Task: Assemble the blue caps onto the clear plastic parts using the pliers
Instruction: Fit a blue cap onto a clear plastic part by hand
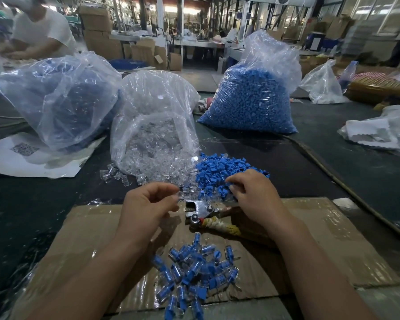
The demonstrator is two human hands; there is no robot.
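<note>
**A:** Since the table (333,162) is crowded, what sits where?

**B:** At the back stand three plastic sacks: a hazy bag (58,98) on the left, the clear-parts bag (153,125) spilling open in the middle, and the blue-cap bag (252,100) on the right. Nearer is a cardboard sheet (321,227) carrying a heap of assembled pieces (194,273).

**A:** And the hands?

**B:** The left hand (148,204) has curled fingers, thumb and forefinger pinching a clear part (180,195). The right hand (252,195) arches over the loose blue caps (224,167), fingers bent into them; whether they grip one, I cannot tell. The pliers (201,212) lie between the hands, unheld.
</note>
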